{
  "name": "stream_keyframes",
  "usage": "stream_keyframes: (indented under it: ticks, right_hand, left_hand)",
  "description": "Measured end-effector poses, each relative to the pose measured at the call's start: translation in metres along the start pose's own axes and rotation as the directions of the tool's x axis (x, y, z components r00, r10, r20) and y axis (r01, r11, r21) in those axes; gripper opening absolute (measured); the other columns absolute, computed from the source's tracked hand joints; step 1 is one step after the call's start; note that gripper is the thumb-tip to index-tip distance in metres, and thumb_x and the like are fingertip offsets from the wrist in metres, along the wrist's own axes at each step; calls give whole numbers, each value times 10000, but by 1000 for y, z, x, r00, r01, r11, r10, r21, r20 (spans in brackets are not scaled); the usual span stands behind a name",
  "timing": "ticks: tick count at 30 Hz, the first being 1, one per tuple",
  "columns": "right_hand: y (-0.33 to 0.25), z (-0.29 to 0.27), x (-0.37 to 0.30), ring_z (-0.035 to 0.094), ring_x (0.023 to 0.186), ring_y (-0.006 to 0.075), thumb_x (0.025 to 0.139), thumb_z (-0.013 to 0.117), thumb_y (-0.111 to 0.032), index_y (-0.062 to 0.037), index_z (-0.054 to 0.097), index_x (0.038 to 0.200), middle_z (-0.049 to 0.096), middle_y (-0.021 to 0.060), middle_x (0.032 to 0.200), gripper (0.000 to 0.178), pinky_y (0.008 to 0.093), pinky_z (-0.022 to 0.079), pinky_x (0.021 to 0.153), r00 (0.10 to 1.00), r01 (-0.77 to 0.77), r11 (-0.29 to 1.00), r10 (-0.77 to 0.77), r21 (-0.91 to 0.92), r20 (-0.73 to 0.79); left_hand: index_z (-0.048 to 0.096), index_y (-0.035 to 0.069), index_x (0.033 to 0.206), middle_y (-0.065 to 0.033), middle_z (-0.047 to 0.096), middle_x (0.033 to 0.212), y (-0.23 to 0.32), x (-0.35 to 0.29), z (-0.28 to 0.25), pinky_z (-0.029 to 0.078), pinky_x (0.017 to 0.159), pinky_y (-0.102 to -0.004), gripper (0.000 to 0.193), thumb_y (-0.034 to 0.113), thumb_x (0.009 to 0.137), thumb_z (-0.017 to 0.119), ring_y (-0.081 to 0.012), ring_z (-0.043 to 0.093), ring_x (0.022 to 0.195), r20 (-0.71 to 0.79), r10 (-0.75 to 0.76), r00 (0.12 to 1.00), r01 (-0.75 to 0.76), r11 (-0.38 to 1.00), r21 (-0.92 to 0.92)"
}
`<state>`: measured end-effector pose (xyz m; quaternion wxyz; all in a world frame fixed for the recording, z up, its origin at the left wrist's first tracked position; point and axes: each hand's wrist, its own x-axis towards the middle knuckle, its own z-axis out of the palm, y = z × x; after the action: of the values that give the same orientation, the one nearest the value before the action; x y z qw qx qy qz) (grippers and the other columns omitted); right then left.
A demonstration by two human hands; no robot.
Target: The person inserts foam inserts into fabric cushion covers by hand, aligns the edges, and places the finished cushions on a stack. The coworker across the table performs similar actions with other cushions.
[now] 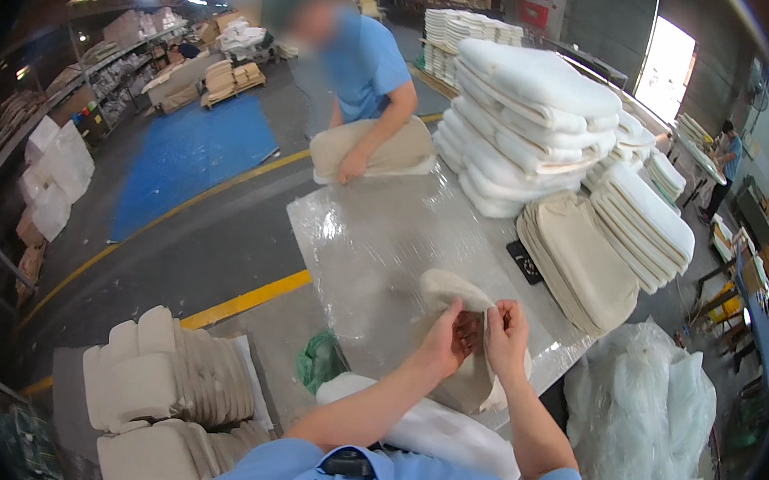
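Over the near edge of the plastic-wrapped table point(376, 230), both my hands are at a beige fabric piece point(446, 285), which looks like a cushion cover. My left hand point(451, 339) is closed on its left side, thumb up and fingers curled. Close beside it, my right hand point(508, 335) pinches the edge of the same piece between thumb and fingers. The fabric hangs below my hands, partly hidden by them and my forearms. A white padded roll or sheet point(441, 431) lies under my forearms, against the table's near side.
Across the table a co-worker in blue handles a beige-and-white cushion point(379, 148). White pads point(534, 98) are piled high at the far right, beside stacked beige pieces point(584, 257) and a black object point(523, 261). Beige stacks point(163, 371) stand lower left; a clear plastic bundle point(639, 418) sits right.
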<state>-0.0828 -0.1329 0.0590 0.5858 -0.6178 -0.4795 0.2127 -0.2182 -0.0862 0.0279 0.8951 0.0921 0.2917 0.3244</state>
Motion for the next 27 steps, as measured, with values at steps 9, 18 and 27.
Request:
stream_keyframes:
  ticks: [9, 18, 27]
  right_hand:
    - [0, 2, -54, 567, 765, 94, 1057, 631, -82, -47, 598, 1031, 602, -1, 870, 54, 260, 479, 683, 975, -130, 949, 69, 289, 211]
    - [3, -145, -7, 621, 1199, 199, 919, 785, -167, -60, 576, 1416, 649, 94, 1301, 549, 364, 527, 1013, 989, -127, 968, 106, 219, 103]
    - [58, -201, -19, 648, 1193, 255, 914, 779, -317, -6, 638, 1344, 668, 145, 1354, 549, 418, 493, 1055, 842, -419, 841, 219, 342, 493]
  left_hand:
    - [622, 46, 1289, -113, 698, 1240, 43, 7, 72, 496, 1088, -455, 360, 314, 1049, 635, -278, 653, 1193, 7, 267, 964, -256, 932, -256]
    - [562, 24, 1449, -121, 700, 1296, 31, -70, 106, 511, 1077, -399, 508, 403, 1114, 517, -244, 681, 1166, 626, -67, 777, 146, 987, -74]
    - [677, 62, 1247, 49, 646, 1027, -23, -123, 112, 472, 804, -239, 388, 352, 1006, 768, -52, 581, 906, 777, -275, 566, 43, 951, 306]
